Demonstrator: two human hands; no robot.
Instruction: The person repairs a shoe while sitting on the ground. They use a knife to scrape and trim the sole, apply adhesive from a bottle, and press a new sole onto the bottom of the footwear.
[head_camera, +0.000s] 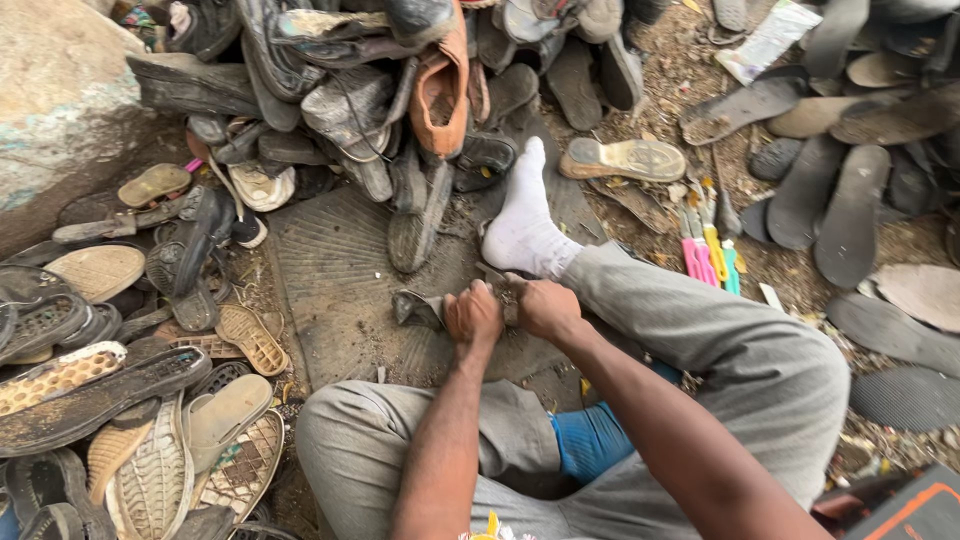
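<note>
- The left hand (472, 313) is closed around a dark scrap of sole (418, 309), pinning it against the ribbed mat (330, 270) on the ground, just in front of the white-socked foot (525, 225).
- The right hand (545, 305), fist closed, grips the piece's other end; whether it holds a tool cannot be told.
- The person's legs fold around the mat, bracing the work.
- Worn shoes (330, 90) and loose soles (850, 215) are heaped within reach.

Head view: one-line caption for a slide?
Seated on a ribbed mat, a person grips a dark sole piece with left hand and right hand, heaps of worn shoes around.
</note>
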